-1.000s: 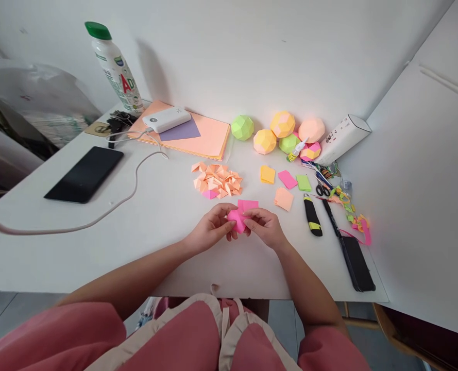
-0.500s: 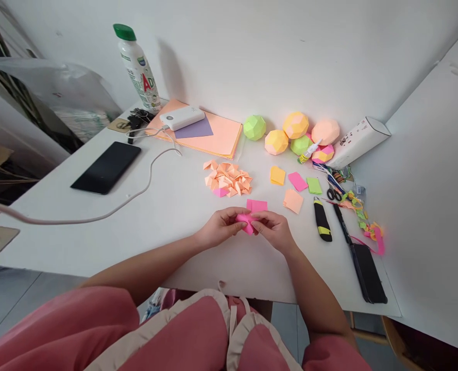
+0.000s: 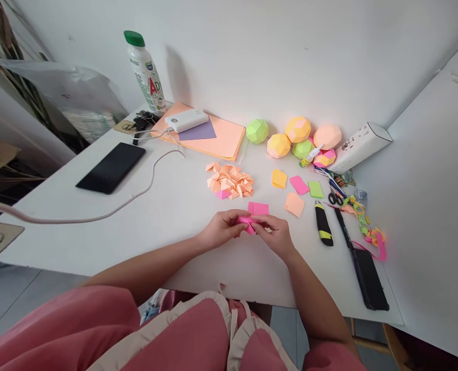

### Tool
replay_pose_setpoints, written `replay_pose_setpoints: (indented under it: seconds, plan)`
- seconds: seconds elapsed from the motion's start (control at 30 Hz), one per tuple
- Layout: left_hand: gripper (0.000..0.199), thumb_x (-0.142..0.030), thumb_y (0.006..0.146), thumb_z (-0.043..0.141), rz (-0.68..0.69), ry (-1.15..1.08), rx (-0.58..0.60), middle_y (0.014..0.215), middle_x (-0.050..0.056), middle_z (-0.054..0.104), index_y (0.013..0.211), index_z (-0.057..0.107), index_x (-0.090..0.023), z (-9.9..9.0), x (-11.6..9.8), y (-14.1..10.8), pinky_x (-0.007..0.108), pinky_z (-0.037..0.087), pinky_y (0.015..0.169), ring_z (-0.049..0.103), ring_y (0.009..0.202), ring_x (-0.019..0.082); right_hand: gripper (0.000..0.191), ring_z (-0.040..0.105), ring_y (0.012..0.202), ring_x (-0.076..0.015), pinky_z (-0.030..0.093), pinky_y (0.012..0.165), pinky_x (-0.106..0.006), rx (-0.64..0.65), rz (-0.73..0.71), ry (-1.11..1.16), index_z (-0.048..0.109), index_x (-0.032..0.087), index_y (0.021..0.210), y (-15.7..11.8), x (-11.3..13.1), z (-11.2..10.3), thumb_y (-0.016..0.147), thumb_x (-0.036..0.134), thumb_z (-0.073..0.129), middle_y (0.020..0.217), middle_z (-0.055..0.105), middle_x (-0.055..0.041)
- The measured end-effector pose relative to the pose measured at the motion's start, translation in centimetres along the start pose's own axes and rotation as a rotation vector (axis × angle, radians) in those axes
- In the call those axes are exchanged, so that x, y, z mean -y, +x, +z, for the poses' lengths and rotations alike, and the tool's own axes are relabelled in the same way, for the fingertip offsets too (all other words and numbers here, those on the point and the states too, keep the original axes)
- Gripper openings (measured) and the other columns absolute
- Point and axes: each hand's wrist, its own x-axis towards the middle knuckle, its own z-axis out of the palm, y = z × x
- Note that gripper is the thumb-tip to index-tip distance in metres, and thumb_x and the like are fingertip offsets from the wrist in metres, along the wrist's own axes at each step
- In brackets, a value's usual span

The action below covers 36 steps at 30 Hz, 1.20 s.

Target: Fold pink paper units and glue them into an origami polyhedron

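Note:
Between both hands, over the front of the white table, is a small folded pink paper. My left hand pinches its left side with thumb and fingers. The right side is gripped by my right hand, thumb in front and fingers behind. Just beyond the fingers lie pink paper squares. Farther back is a heap of folded peach pieces with one pink piece at its front edge. Small stacks in orange, pink, green and peach lie to the right.
Faceted paper balls and a white box stand by the wall. A cutter, scissors and black phone lie right. Leftward are a tablet, cable, power bank and bottle.
The camera view has shifted slightly, so the table's things sit a little lower and to the right. The pink paper looks narrower between my fingers, and both hands still hold it.

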Motion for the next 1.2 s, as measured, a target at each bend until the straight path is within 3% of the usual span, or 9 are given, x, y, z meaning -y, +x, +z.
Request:
replay_pose_setpoints:
  seconds: [0.23,0.9,1.1,1.2]
  plan:
    - [0.039,-0.041,0.072,0.068,0.004,0.034,-0.067,0.067,0.001,0.066,0.099,0.06,-0.014,0.12,-0.07,-0.05,0.029,0.052,0.06,0.059,0.056,0.011,0.016,0.067,0.067,-0.0147,0.057,0.061,-0.026,-0.017,-0.069,-0.076,0.072,0.022,0.091,-0.11,-0.02,0.26,0.081,0.022,0.06,0.081,0.073,-0.0026]
    - [0.026,-0.04,0.075,0.064,0.08,0.088,-0.005,0.072,0.003,0.065,0.083,0.064,-0.015,0.11,-0.76,0.05,0.026,0.053,0.061,0.059,0.059,0.01,0.015,0.064,0.065,-0.0132,0.054,0.058,-0.025,0.072,-0.019,-0.023,0.07,0.02,0.089,-0.02,0.18,-0.02,0.082,0.024,0.057,0.08,0.071,-0.004]
    - [0.028,-0.041,0.075,0.065,0.056,0.086,-0.07,0.07,0.003,0.063,0.083,0.062,-0.014,0.16,-0.59,0.01,0.029,0.055,0.065,0.062,0.064,0.013,0.02,0.063,0.069,-0.0136,0.054,0.059,-0.025,0.075,-0.069,-0.053,0.067,0.021,0.099,-0.06,0.25,0.28,0.082,0.028,0.059,0.083,0.07,-0.0046]
    - [0.029,-0.043,0.075,0.065,0.082,0.098,-0.085,0.084,0.005,0.061,0.08,0.062,-0.014,0.16,-0.45,0.06,0.029,0.056,0.062,0.063,0.062,0.012,0.019,0.063,0.07,-0.0137,0.054,0.061,-0.026,0.039,-0.088,-0.111,0.067,0.021,0.097,-0.01,0.25,0.39,0.081,0.028,0.06,0.082,0.07,-0.0049]
